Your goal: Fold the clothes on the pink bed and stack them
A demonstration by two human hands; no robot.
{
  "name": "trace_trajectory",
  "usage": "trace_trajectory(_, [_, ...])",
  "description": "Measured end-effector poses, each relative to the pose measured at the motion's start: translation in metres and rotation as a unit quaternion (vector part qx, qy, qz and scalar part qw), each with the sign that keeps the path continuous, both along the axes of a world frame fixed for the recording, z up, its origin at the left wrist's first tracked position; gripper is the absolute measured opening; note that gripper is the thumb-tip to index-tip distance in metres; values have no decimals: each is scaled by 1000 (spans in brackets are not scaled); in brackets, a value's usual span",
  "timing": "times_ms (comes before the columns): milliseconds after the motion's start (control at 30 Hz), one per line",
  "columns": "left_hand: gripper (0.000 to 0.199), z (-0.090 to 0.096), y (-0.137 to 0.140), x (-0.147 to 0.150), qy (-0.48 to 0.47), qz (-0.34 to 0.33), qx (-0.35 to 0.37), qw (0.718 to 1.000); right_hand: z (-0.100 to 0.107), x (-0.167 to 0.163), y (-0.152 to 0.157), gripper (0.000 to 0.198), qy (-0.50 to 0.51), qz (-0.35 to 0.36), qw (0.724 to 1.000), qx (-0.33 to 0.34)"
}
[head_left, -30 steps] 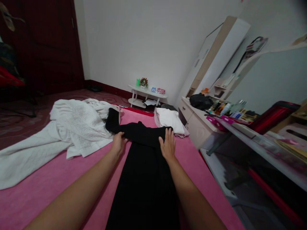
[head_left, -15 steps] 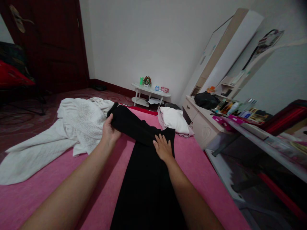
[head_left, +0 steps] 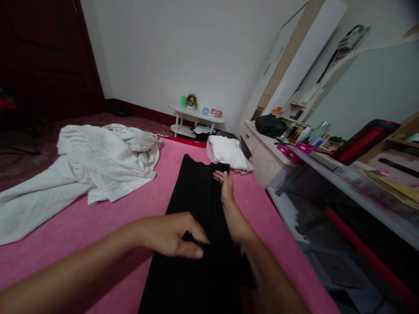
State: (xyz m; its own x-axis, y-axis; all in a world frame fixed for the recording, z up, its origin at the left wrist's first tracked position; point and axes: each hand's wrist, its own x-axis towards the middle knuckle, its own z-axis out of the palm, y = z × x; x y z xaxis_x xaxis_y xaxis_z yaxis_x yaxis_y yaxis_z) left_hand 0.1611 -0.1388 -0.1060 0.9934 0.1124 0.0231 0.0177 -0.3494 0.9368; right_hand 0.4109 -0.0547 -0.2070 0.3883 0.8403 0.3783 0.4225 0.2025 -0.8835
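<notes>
A long black garment (head_left: 196,187) lies spread on the pink bed cover (head_left: 176,150), running from the middle toward me. One strip of it is laid back along its right side, with a dark cuff-like end (head_left: 221,167) at the far edge. My right hand (head_left: 226,188) rests on that strip just below the cuff, fingers stretched and touching the cloth. Over the nearer part of the garment is my left hand (head_left: 178,235), its thumb and forefinger curved with a gap between them; its other fingers are hidden.
A crumpled white cloth (head_left: 108,161) lies at the left of the bed. Folded white fabric (head_left: 225,150) sits at the far right corner. To the right stand a dresser (head_left: 266,159) and a cluttered glass-topped table (head_left: 353,189). A low white stand (head_left: 196,114) is by the wall.
My left hand has let go of the black cuff end, now laid over to the right, and has come back nearer me. My right hand has shifted slightly up to the cuff.
</notes>
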Motion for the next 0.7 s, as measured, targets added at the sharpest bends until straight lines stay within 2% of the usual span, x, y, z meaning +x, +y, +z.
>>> trace_trajectory(67, [37, -9, -19, -9, 0, -41, 41, 998, -4, 1, 2, 52, 98, 32, 994, 29])
trace_trajectory(167, [70, -14, -40, -26, 4, -32, 57, 998, -9, -1, 5, 40, 121, 71, 990, 23])
trace_trajectory(267, [80, -15, -53, -38, -9, -40, 3, 999, -10, -4, 2, 49, 107, 97, 989, 20])
trace_trajectory(333, [74, -15, -57, -42, -12, -26, -8, 1000, -10, -6, -4, 57, 95, 88, 991, 18])
trace_trajectory(433, [53, -19, -53, -39, -12, 89, 72, 993, -6, -9, -13, 54, 102, 46, 993, -28])
trace_trajectory(500, [42, -26, -42, -30, -26, 195, 168, 966, 1, -10, -13, 55, 123, 33, 990, -68])
trace_trajectory(600, [46, -39, -22, -6, -28, 323, 278, 904, 15, -14, -2, 56, 140, 29, 985, -96])
trace_trajectory(700, [60, -47, -12, 23, 5, 383, 314, 869, 28, -18, 16, 44, 143, 9, 984, -106])
